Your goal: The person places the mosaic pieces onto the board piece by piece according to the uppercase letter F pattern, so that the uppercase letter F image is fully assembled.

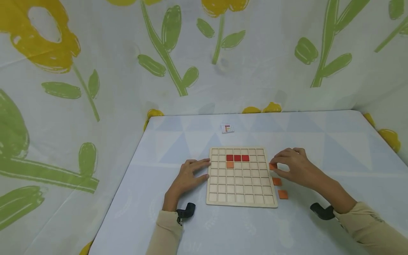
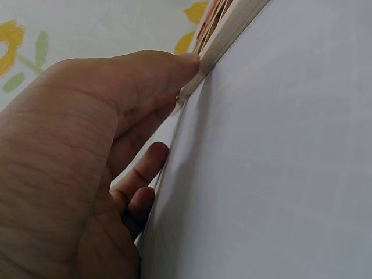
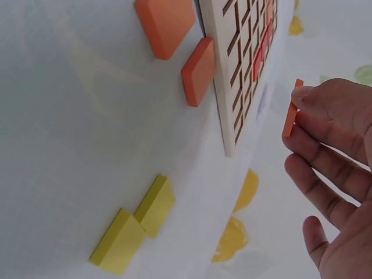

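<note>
A square wooden grid board (image 1: pixel 242 204) lies on the table with three red tiles (image 1: pixel 237 158) in a row and one orange tile (image 1: pixel 230 164) below the leftmost. Along the board's left edge rests my left hand (image 1: pixel 188 177), thumb and fingertips touching the frame, fingers extended. My right hand (image 1: pixel 294 168) pinches another orange tile (image 3: pixel 294 107) between thumb and fingers, raised above the table just off the board's right side. Two more orange tiles (image 1: pixel 282 194) lie on the table beside that side, nearer me.
Behind the board lies a small card (image 1: pixel 227 128) printted with a coloured grid pattern. Two yellow tiles (image 3: pixel 156 206) sit on the table in the right wrist view; the right arm hides them in the head view. A flower-printed cloth (image 1: pixel 255 71) hangs behind the table.
</note>
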Demonstrator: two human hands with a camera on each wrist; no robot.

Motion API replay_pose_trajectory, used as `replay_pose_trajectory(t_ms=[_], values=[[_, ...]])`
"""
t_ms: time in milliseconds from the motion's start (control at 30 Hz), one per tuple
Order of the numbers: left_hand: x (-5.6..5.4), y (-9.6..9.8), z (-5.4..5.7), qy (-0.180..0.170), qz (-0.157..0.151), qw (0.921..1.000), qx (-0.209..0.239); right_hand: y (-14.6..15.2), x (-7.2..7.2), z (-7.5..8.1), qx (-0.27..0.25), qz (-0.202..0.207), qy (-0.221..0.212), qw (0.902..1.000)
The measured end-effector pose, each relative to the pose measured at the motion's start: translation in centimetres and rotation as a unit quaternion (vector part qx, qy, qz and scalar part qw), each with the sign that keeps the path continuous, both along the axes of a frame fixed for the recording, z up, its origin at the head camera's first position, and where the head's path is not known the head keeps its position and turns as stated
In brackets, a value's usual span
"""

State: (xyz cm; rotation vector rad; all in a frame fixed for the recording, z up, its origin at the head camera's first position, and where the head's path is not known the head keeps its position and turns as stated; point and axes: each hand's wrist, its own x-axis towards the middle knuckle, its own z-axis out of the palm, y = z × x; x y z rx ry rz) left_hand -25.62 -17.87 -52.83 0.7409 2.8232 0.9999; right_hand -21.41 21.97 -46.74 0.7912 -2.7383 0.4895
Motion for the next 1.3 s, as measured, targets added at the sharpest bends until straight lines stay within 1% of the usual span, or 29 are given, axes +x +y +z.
replay_pose_trajectory(t_ms=[233, 667, 933, 1167, 1300], values=[[-0.2, -0.1, -0.3, 0.002, 0.001, 1.0000, 0.000, -0.8, -0.2, 0.4, 0.002, 0.000, -0.011, 0.9999], [-0.1, -0.1, 0.0, 0.006, -0.005, 1.0000, 0.005, -2.3, -0.3, 0.7, -0.001, 0.011, -0.020, 0.9997], [-0.2, -0.2, -0.1, 0.006, -0.006, 0.9999, -0.005, -3.3, -0.6, 0.7, -0.003, 0.030, 0.002, 0.9995], [-0.2, -0.1, -0.2, 0.009, -0.006, 0.9999, -0.001, -4.2, -0.8, 0.5, -0.007, 0.037, 0.008, 0.9993], [-0.2, -0.1, -0.1, 0.013, -0.006, 0.9999, -0.001, -4.6, -1.1, 0.3, -0.014, 0.051, 0.019, 0.9984]])
